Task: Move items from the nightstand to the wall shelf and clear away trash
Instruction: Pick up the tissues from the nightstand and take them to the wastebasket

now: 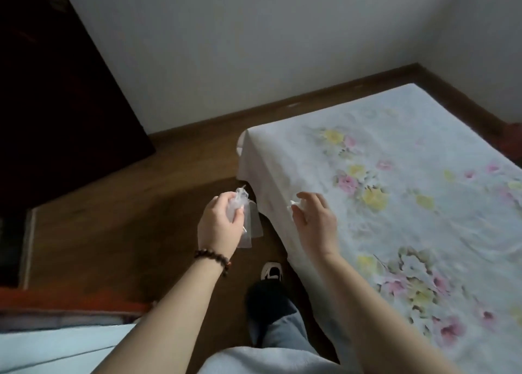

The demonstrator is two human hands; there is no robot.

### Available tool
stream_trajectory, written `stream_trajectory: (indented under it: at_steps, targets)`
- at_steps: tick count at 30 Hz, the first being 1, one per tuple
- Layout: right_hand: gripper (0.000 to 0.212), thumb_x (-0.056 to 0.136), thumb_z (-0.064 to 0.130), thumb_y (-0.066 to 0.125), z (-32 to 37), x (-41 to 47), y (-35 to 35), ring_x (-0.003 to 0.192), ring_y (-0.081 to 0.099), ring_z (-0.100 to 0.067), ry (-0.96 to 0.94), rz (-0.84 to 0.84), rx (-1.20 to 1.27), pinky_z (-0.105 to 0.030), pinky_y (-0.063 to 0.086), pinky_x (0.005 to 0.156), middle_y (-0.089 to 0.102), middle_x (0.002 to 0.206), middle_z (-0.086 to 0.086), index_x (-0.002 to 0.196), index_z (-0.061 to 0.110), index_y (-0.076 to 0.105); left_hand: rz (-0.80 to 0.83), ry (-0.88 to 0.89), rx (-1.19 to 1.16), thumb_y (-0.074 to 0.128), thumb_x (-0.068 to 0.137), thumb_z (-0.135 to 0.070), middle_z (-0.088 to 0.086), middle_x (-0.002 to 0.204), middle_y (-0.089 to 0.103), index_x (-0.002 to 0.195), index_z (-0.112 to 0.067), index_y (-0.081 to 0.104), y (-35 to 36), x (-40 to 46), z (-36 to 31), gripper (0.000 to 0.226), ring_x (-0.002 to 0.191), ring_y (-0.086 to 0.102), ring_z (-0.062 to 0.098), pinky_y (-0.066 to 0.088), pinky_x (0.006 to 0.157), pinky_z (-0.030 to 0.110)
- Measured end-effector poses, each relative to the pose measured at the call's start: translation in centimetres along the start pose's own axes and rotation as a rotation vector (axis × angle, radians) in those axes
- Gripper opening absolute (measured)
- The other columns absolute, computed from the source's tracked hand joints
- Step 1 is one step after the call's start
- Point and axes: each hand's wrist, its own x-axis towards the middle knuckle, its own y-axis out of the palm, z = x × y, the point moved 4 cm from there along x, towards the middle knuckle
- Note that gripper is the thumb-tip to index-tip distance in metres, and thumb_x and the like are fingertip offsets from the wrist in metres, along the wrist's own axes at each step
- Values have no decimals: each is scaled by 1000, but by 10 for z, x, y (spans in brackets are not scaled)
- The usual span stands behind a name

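this looks like the carrying step: both hands hold small things while the person walks past the bed (395, 175), with no nightstand, wall shelf or bin in view. the left hand (219, 224) is raised in front of the body, back of the hand to the camera, its fingers (238, 214) clamped on a sheer white pouch (248, 226) that hangs below the fist over the floor (127, 204). a bead bracelet (213, 259) sits on that wrist. the right hand (315, 221) hovers over the bed's edge, fingers loosely curled, thumb and forefinger pinching a small white scrap (293, 203); what it is, is too small to tell. the next move calls for finding the shelf or a bin, judging which item is trash, and keeping both grips firm on the way.
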Motion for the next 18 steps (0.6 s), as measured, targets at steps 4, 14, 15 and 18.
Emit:
stream_trajectory:
  at_steps: [4, 14, 15, 18]
  targets:
    - [25, 90, 24, 60, 16, 98, 32, 95, 58, -20, -79, 59, 7, -23, 39, 73, 60, 114, 0, 113, 16, 61, -70, -38, 46, 67, 83, -17, 2, 100, 67, 106, -15, 62, 9, 87, 7, 23, 90, 63, 19, 53, 74, 28]
    - [27, 92, 23, 57, 58, 313, 96, 101, 56, -18, -149, 152, 74, -21, 41, 79, 58, 120, -1, 118, 16, 59, -190, -124, -4, 63, 86, -7, 7, 104, 61, 107, -6, 60, 38, 290, 3, 21, 83, 51, 8, 36, 57, 2]
    - [27, 92, 23, 56, 60, 329, 105, 102, 56, -18, -152, 165, 78, -21, 42, 80, 58, 120, -1, 118, 16, 59, -195, -135, -12, 63, 86, -6, 7, 104, 61, 107, -6, 60, 41, 306, 9, 22, 84, 51, 8, 36, 58, 2]
    - [27, 91, 22, 58, 65, 374, 133, 99, 56, -18, -161, 184, 72, -21, 43, 80, 59, 118, -2, 117, 14, 59, -198, -171, -9, 63, 86, -8, 5, 105, 61, 108, -8, 60, 48, 352, 30, 22, 88, 53, 9, 41, 66, 14]
